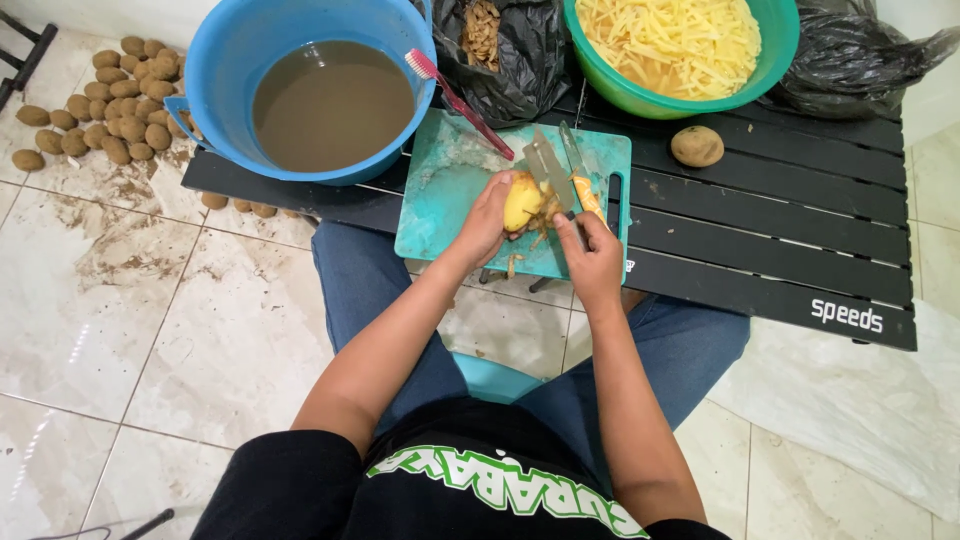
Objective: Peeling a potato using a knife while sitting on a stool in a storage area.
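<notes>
Your left hand point(488, 222) is closed around a half-peeled potato point(523, 203), held over the near edge of the teal cutting board point(450, 190) at the worktop's point(760, 240) near edge. Your right hand point(592, 262) grips the peeler point(560, 170), its blade on the potato just beside your left fingertips (wet skin looks slippery). A slip could nick them, or drop the potato over the edge.

Potato point(523, 203) over board point(445, 190) — basin point(230, 60) left
</notes>
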